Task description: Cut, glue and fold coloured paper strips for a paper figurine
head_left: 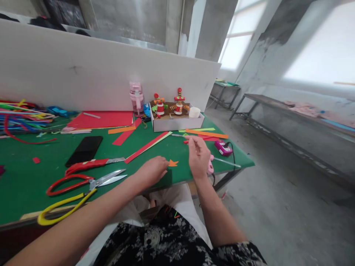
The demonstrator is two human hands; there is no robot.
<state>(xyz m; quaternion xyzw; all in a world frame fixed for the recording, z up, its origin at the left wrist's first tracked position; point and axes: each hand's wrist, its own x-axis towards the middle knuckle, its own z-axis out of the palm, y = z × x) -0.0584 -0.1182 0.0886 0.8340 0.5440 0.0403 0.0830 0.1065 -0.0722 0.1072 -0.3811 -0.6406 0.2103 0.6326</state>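
Observation:
My left hand (154, 170) is closed in a pinch over the near part of the table, with a small orange paper cutout (173, 163) with pointed ends at its fingertips. To the right, my right hand (199, 157) is raised with thumb and fingers pinched together; what they hold, if anything, is too small to make out. Behind its fingertips are a pale thin stick (176, 135) and a small red piece (185, 142). Partly hidden by my right wrist, a pink glue gun (210, 166) lies at the table edge with a clear glue stick (227, 162).
Red-and-yellow scissors (95, 183), a red utility knife (94, 163) and a black phone (84, 150) lie left. A white box (177, 125) holds two small figures and a tape roll (194, 112). Paper strips (149, 146), pipe cleaners (24, 118) and a purple power socket (223, 147) surround.

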